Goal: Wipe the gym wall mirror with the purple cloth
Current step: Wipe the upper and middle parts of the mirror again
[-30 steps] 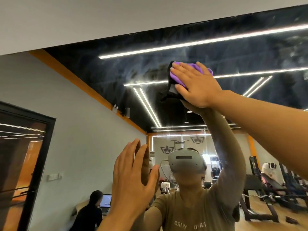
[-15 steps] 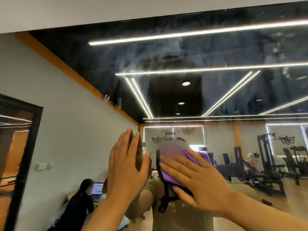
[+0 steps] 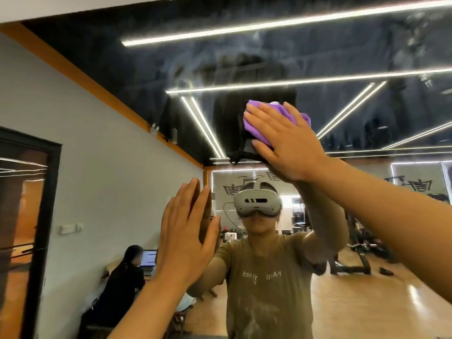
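Flat and spread, my right hand [image 3: 285,140] presses the purple cloth [image 3: 276,118] against the wall mirror [image 3: 342,57], high toward its top edge where hazy smears remain. Left hand [image 3: 189,231] — open, holding nothing — braces on the glass lower down, I judge for balance. Nothing blocks the stroke — only reflections: gym machines [image 3: 362,243], a seated person [image 3: 122,277].

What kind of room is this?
Most likely a gym. The big wall mirror reflects exercise machines on a shiny wooden floor, with long strip lights overhead.
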